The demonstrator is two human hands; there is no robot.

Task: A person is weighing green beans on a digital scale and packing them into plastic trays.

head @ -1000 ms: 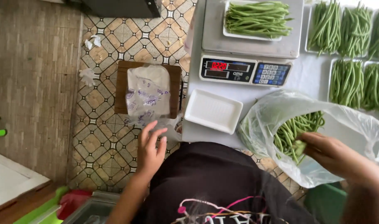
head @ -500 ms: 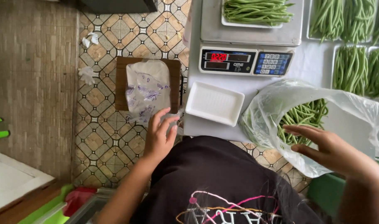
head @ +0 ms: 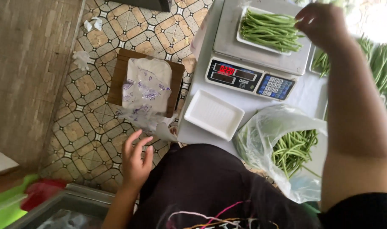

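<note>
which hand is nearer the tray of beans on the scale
Right. The right hand is at the far edge of the tray of beans on the scale; the left hand hangs low over the floor.

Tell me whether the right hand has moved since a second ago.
Yes. The right hand left the bag of green beans and went up over the tray of beans on the scale.

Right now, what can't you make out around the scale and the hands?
Head view only:
- Right hand: fingers curl away over the tray of beans; whether they pinch a bean is hidden.
- Scale: display digits too small and blurred.
- Bag of beans: partly hidden behind the right forearm.
- Left hand: fingers open, touching nothing.
- Right-edge bean trays: overexposed and cut off.
</note>
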